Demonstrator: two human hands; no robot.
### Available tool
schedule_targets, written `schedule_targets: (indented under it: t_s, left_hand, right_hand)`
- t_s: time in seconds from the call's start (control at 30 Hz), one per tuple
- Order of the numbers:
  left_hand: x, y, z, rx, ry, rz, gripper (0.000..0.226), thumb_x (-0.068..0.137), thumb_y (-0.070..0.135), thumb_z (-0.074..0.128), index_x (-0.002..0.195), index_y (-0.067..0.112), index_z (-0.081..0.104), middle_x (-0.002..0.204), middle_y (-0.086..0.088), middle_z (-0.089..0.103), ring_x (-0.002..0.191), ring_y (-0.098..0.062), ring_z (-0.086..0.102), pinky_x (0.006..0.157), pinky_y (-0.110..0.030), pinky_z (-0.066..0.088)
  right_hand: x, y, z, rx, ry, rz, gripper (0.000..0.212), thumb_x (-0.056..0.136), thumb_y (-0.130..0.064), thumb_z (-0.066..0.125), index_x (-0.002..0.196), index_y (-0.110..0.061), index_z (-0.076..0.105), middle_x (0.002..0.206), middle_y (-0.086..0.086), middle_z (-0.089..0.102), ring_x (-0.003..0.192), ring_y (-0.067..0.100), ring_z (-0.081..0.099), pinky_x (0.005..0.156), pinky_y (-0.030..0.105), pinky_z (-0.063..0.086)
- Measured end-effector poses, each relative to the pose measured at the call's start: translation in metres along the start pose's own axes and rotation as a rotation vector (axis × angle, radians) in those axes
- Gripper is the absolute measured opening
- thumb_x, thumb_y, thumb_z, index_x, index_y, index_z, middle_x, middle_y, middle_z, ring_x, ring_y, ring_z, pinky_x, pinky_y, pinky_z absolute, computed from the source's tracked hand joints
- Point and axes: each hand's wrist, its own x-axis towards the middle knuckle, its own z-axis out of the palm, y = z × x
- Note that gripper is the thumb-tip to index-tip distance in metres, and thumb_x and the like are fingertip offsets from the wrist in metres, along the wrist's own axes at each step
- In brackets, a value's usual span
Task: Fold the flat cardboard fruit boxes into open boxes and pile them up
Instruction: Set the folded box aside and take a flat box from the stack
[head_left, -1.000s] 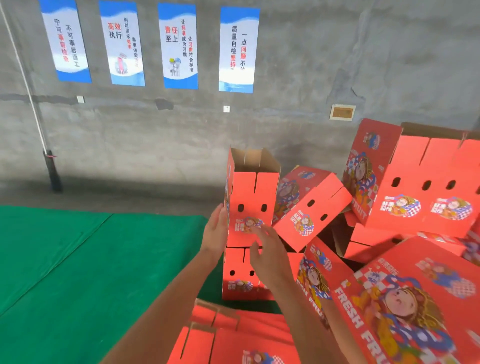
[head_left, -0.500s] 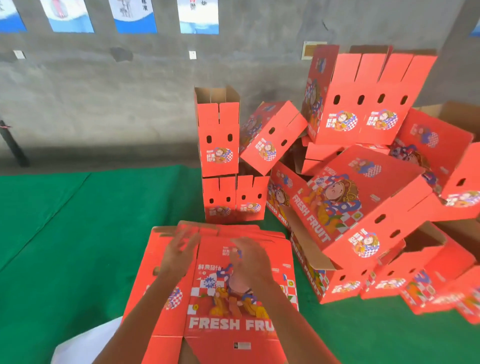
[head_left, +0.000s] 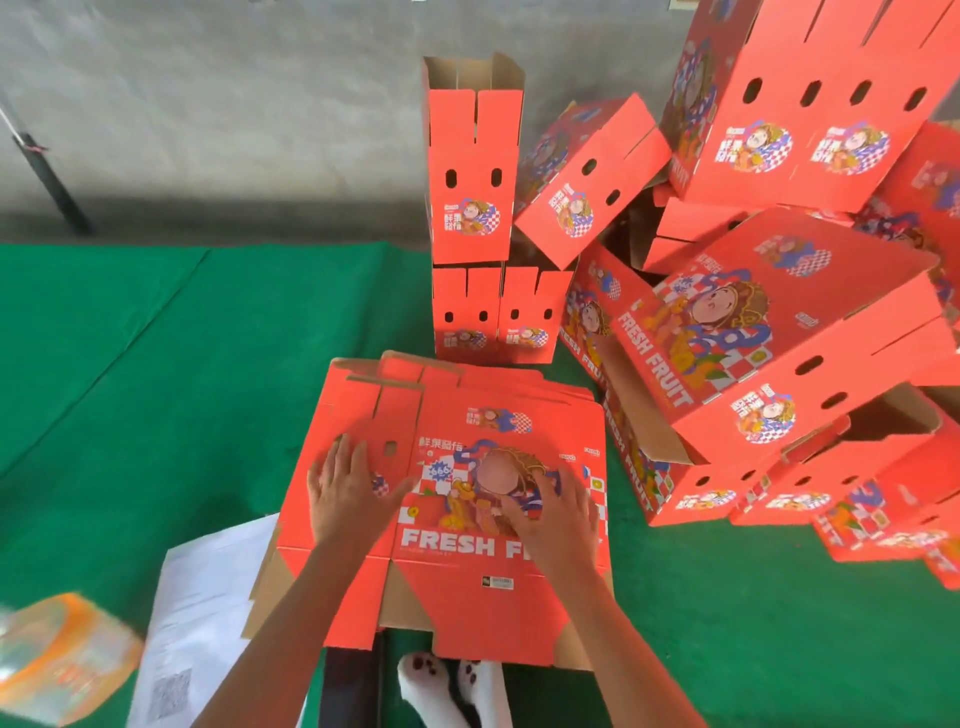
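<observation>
Flat box stack (head_left: 467, 415) is lying on green mat (head_left: 130, 364), under both hands. Left hand (head_left: 350, 491) is pressing it w/ fingers spread flat; right hand (head_left: 556, 506) is resting flat on the print. Folded boxes (head_left: 753, 312) are piling up beyond & right of hands.

Folded boxes (head_left: 769, 322) crowd right and far side of flat stack (head_left: 467, 415); green mat (head_left: 156, 364) left open.

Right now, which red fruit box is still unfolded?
The flat box under both hands, left hand and right hand; the others behind already stand folded.
</observation>
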Motion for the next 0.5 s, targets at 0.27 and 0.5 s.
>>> schedule_targets:
  t_s: [0.27,0.5]
  left_hand:
    - [-0.021,0.001,-0.012,0.133,-0.041,-0.365,0.121,0.065,0.098,0.044,0.153,0.017,0.023,0.147,-0.024,0.038,0.135,-0.045,0.035,0.106,-0.059,0.033]
    - [-0.013,-0.005,-0.036,-0.101,0.011,-0.355,0.082,0.07,0.067,0.08,0.129,0.014,0.058,0.123,-0.021,0.063,0.121,-0.043,0.052,0.1,-0.049,0.041]
  right_hand:
    - [0.007,0.015,-0.023,0.058,0.035,0.251,0.075,0.091,-0.064,0.061,0.145,-0.015,0.045,0.135,0.016,0.052,0.126,0.037,0.049,0.099,0.045,0.047]
    - [0.027,0.046,-0.049,0.603,-0.017,0.287,0.017,0.096,-0.024,0.068,0.107,-0.012,0.072,0.088,0.005,0.073,0.062,0.013,0.065,0.054,0.027,0.054]
